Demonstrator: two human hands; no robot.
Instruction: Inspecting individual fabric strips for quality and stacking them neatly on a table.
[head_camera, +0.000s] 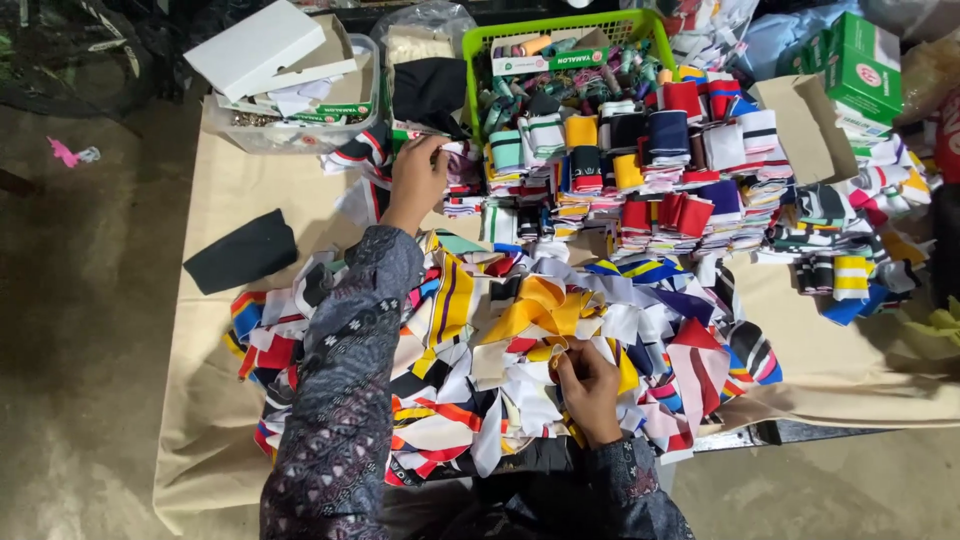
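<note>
Left hand (418, 172) reaches to the far edge of the bench (200, 420), fingers closed on a striped collar piece (362, 150) just below the clear tub (300, 130). Right hand (588, 385) pinches a yellow-and-white fabric strip (545, 350) atop the loose scrap heap (480, 340). Folded stacks (660, 170) behind; green basket (560, 40) beyond.

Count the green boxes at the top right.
2 green boxes, side by side at the table's top right corner: a big one and a smaller one to its left. Others may be hidden behind the bags.
</note>
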